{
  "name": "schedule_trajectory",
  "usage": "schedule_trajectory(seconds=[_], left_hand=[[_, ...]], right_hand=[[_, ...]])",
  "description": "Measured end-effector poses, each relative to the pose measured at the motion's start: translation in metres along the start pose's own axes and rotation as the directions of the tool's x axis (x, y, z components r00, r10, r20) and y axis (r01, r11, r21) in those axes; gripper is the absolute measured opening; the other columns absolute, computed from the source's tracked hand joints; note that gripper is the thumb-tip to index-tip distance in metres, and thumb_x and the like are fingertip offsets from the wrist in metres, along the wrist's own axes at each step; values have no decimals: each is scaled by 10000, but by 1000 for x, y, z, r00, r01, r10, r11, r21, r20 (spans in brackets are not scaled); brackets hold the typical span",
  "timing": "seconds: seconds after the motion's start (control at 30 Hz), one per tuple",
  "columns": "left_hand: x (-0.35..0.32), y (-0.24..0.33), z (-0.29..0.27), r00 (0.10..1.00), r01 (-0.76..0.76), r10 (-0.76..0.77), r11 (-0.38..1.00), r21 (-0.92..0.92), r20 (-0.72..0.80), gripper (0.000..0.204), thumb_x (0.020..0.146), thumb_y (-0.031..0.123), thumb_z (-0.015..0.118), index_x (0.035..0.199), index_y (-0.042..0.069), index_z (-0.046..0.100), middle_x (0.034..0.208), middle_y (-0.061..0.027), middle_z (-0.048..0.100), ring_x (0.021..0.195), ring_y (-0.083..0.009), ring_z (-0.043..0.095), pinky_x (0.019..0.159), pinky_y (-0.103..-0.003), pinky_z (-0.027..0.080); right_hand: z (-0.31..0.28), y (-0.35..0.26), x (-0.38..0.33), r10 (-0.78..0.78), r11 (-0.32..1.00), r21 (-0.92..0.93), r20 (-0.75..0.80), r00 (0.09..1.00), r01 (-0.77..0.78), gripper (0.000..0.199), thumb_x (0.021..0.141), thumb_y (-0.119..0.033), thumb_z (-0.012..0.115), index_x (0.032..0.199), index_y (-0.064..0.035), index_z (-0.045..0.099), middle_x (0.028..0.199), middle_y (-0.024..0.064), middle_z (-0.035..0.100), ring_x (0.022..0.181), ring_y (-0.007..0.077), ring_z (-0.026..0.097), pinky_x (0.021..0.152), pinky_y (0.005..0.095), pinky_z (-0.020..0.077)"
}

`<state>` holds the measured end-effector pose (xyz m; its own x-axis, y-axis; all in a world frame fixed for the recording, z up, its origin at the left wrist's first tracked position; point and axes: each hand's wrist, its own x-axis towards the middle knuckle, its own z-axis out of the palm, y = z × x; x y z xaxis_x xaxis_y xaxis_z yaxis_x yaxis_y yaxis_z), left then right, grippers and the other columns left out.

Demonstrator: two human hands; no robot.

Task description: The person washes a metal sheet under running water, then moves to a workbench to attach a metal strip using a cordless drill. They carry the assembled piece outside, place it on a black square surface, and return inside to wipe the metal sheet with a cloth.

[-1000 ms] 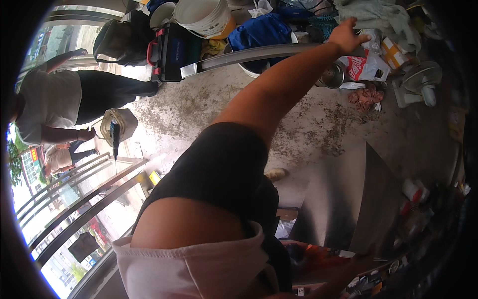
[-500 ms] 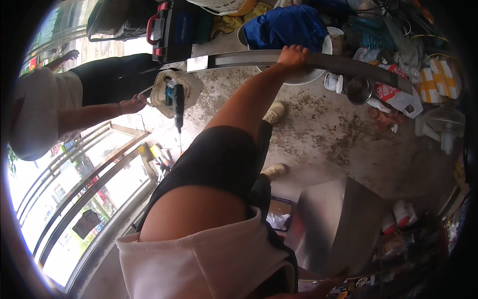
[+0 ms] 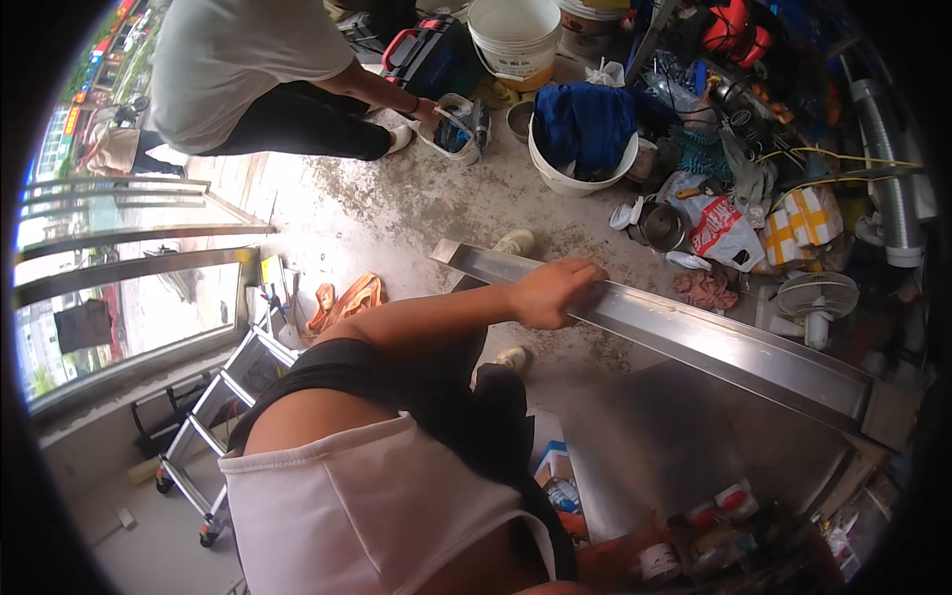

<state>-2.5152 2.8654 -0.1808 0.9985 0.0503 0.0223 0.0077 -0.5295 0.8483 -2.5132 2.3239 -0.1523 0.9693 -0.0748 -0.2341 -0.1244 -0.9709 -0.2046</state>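
Observation:
My left hand [image 3: 557,294] is closed over the edge of a long, shallow metal channel [image 3: 734,342], which slants from mid-floor to the right side. Below the channel, a large grey metal sheet [image 3: 654,436] stands tilted, partly blurred. My right arm reaches along the bottom edge toward the sheet's lower side. Blur and dim light there keep the right hand's fingers from showing, so its grip is unclear.
A co-worker [image 3: 238,79] at the upper left grips a small bucket [image 3: 451,149] holding tools. White buckets [image 3: 516,40], a blue cloth [image 3: 585,124], a steel pot [image 3: 662,226] and a fan [image 3: 816,297] lie beyond. A stepladder [image 3: 213,431] stands left.
My left hand has brought the channel nearer and turned it to slope down rightward. The co-worker and small bucket now appear farther off. My view has shifted, revealing the stepladder.

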Motion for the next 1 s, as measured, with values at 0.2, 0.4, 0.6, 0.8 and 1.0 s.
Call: schedule_trajectory(seconds=[0.2, 0.4, 0.6, 0.8, 1.0], left_hand=[[-136, 47, -17, 935, 178, -192, 981, -75, -300, 694, 606, 154, 695, 1205, -6, 382, 1174, -197, 440, 1114, -363, 413, 932, -386, 349], [-256, 52, -53, 602, 284, -236, 956, -71, -763, 604, 658, 166, 654, 1185, 13, 400, 1115, -164, 468, 1061, -331, 459, 906, -373, 365], [-351, 76, -103, 177, 231, -291, 941, -248, -940, 596, 656, 126, 616, 1197, 7, 396, 1061, -120, 464, 1021, -228, 451, 906, -318, 339], [-452, 83, -138, -41, 173, -381, 908, -382, -924, 552, 653, 47, 596, 1173, 26, 411, 972, -28, 471, 879, -124, 454, 791, -255, 371], [-529, 73, -172, -255, 138, -436, 867, -478, -863, 502, 679, -4, 584, 1154, 38, 428, 1014, -67, 540, 899, -145, 540, 783, -286, 449]], right_hand=[[-53, -51, -7, -100, 994, 69, 175, 979, 89, 408, 743, -177, 625, 1030, 90, 512, 989, 263, 559, 939, 367, 536, 833, 393, 399], [-45, -97, 7, -568, 810, 84, 353, 743, 580, 299, 720, -149, 624, 901, 70, 531, 897, 263, 558, 842, 384, 546, 751, 420, 417], [-20, -232, -11, -730, 506, 122, 589, 348, 854, 218, 716, -189, 610, 746, 20, 556, 700, 248, 556, 710, 433, 536, 630, 465, 422], [42, -372, -84, -786, 67, 383, 589, -188, 921, 147, 725, -157, 593, 747, -13, 573, 687, 206, 570, 678, 397, 548, 601, 465, 427], [110, -500, -197, -681, -144, 502, 575, -453, 853, 134, 729, -154, 587, 814, -50, 595, 705, 180, 585, 693, 374, 557, 610, 446, 442]])
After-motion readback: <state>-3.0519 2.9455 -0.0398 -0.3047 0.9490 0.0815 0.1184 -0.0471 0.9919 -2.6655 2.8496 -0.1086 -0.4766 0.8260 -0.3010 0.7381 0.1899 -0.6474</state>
